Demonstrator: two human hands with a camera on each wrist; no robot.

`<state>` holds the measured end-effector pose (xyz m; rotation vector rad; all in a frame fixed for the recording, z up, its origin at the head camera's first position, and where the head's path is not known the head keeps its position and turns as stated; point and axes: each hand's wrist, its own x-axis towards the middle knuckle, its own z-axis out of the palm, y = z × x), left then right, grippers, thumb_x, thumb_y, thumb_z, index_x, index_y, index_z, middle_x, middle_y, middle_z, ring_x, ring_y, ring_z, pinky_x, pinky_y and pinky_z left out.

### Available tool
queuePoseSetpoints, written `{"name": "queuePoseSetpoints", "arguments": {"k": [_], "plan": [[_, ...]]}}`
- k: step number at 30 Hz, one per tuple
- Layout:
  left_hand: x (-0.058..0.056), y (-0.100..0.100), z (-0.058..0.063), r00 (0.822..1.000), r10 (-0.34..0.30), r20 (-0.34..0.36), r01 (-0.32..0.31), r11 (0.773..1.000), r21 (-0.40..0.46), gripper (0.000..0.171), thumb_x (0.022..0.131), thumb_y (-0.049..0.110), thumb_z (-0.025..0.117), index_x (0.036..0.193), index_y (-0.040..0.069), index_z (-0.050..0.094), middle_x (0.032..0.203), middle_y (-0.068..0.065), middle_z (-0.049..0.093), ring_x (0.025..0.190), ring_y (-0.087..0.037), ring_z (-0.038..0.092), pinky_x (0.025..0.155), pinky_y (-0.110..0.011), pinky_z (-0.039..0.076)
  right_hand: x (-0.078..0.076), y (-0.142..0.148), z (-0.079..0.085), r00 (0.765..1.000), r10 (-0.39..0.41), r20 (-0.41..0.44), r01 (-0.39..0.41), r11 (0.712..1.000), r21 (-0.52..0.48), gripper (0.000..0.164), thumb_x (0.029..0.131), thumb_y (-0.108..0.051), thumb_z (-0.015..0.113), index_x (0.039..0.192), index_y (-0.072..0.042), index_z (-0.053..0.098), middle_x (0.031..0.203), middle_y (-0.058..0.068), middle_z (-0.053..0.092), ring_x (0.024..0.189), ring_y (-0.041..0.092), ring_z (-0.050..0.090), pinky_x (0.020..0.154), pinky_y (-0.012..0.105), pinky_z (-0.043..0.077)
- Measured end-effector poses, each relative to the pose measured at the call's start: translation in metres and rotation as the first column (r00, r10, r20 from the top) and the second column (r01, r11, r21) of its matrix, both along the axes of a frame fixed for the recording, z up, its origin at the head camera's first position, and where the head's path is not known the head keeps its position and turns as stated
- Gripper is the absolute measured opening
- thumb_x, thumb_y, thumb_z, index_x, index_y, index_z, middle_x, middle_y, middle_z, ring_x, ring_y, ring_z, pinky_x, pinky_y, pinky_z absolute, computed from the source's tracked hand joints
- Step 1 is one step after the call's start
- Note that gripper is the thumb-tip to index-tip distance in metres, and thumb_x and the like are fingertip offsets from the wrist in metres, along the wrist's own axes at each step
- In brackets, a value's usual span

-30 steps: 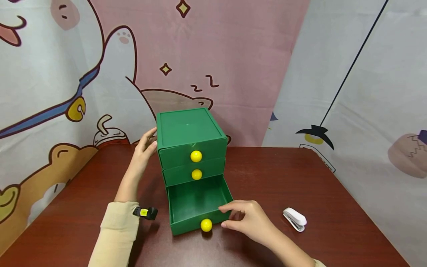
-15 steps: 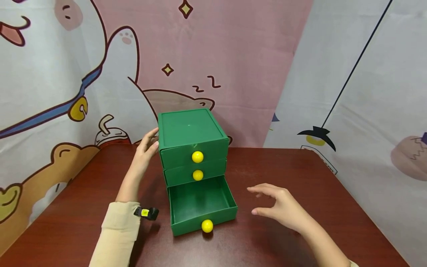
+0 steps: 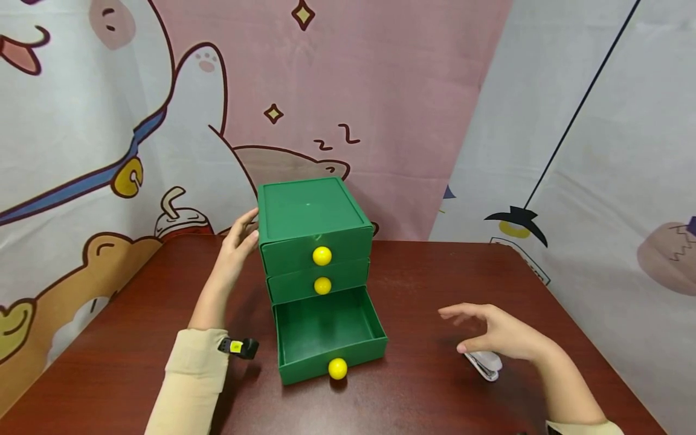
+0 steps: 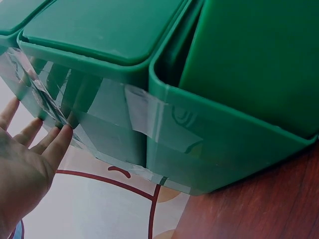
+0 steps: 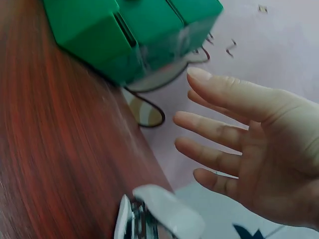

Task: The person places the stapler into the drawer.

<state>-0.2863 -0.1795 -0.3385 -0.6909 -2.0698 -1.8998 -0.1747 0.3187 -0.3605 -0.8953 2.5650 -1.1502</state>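
A green cabinet (image 3: 310, 208) with three stacked drawers and yellow ball knobs stands on the table. Its bottom drawer (image 3: 328, 326) is pulled out and holds nothing; the upper two are closed. My left hand (image 3: 235, 244) rests its fingertips against the cabinet's left side, which has clear tape on it in the left wrist view. Over on the right, my right hand (image 3: 500, 331) hovers with fingers spread and nothing in it. A white stapler (image 3: 485, 364) lies on the table just below that hand, partly hidden by it; the right wrist view also shows the stapler (image 5: 167, 211).
The dark red wooden table (image 3: 413, 393) spreads around the cabinet. Behind it hangs a cloth backdrop (image 3: 391, 90) with cartoon animals. A black wrist strap with a small device (image 3: 239, 347) sits at my left sleeve.
My right hand has let go of the bottom drawer's front right corner and moved right, over the stapler. The left hand stays on the cabinet's side; the drawer remains pulled out.
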Motion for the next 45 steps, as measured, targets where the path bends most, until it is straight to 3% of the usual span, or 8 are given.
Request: {"name": "queuePoseSetpoints", "arguments": {"k": [6,9,14,18,26,30,39,45], "plan": [[-0.001,-0.001,-0.001,1.0,0.003,0.002,-0.003,1.0,0.0,0.051,0.102,0.021,0.043,0.151,0.013,0.03,0.149,-0.016,0.033,0.136,-0.029,0.031,0.104,-0.056,0.025,-0.006,0.024,-0.011,0.992,0.027,0.124,-0.024,0.999,-0.02,0.053,0.088,-0.011,0.069,0.137,-0.014,0.052,0.135,0.014,0.053,0.116,0.023,0.052,0.091,0.034,0.043],[0.0,0.0,-0.001,1.0,0.004,0.005,-0.004,1.0,0.004,0.052,0.102,0.021,0.043,0.151,0.012,0.03,0.149,-0.015,0.034,0.136,-0.027,0.032,0.104,-0.055,0.026,-0.008,0.031,-0.015,0.985,0.043,0.169,-0.041,0.999,-0.017,0.054,0.088,-0.009,0.068,0.139,-0.007,0.049,0.136,0.022,0.049,0.118,0.027,0.051,0.09,0.033,0.043],[0.001,0.001,0.0,1.0,0.006,0.003,-0.006,1.0,0.009,0.052,0.102,0.021,0.043,0.151,0.012,0.03,0.148,-0.015,0.034,0.135,-0.027,0.033,0.104,-0.056,0.026,-0.008,0.042,-0.022,0.971,0.056,0.232,-0.054,0.998,-0.016,0.059,0.087,-0.008,0.069,0.14,0.0,0.045,0.136,0.025,0.047,0.118,0.03,0.05,0.088,0.033,0.044],[0.002,0.001,0.0,1.0,0.006,-0.002,-0.006,1.0,0.005,0.051,0.102,0.021,0.043,0.151,0.012,0.03,0.149,-0.016,0.033,0.136,-0.028,0.033,0.104,-0.057,0.026,-0.009,0.05,-0.029,0.959,0.072,0.275,-0.065,0.997,-0.036,0.062,0.086,-0.008,0.069,0.141,0.001,0.043,0.137,0.026,0.046,0.115,0.024,0.051,0.084,0.033,0.045],[0.001,0.0,-0.001,1.0,0.008,-0.001,-0.008,1.0,0.001,0.052,0.102,0.021,0.044,0.151,0.012,0.03,0.149,-0.015,0.033,0.136,-0.028,0.032,0.104,-0.057,0.026,-0.011,0.061,-0.039,0.903,0.163,0.397,-0.115,0.983,-0.143,0.067,0.083,-0.003,0.068,0.142,0.005,0.038,0.137,0.024,0.046,0.107,0.021,0.052,0.08,0.034,0.047],[0.001,0.001,0.0,1.0,0.007,0.001,-0.007,1.0,0.001,0.052,0.102,0.02,0.043,0.151,0.012,0.03,0.149,-0.016,0.033,0.136,-0.028,0.032,0.104,-0.056,0.026,-0.013,0.064,-0.042,0.881,0.168,0.443,-0.109,0.982,-0.154,0.065,0.084,-0.004,0.067,0.143,0.004,0.039,0.137,0.023,0.045,0.105,0.022,0.051,0.08,0.033,0.047],[0.0,0.0,0.0,1.0,0.0,0.004,0.0,1.0,0.003,0.051,0.102,0.02,0.042,0.151,0.012,0.029,0.149,-0.016,0.033,0.136,-0.03,0.031,0.104,-0.056,0.025,-0.011,0.065,-0.042,0.89,0.088,0.448,-0.052,0.994,-0.092,0.058,0.083,-0.009,0.07,0.137,0.0,0.05,0.118,0.019,0.053,0.094,0.02,0.051,0.07,0.029,0.045],[0.001,0.001,0.001,1.0,0.01,0.009,-0.01,1.0,0.002,0.051,0.102,0.021,0.043,0.151,0.013,0.03,0.149,-0.014,0.034,0.136,-0.028,0.033,0.104,-0.056,0.026,-0.01,0.061,-0.042,0.903,0.058,0.426,-0.02,0.995,-0.093,0.053,0.084,-0.012,0.071,0.133,-0.001,0.056,0.118,0.018,0.055,0.096,0.018,0.05,0.072,0.029,0.044]]}}
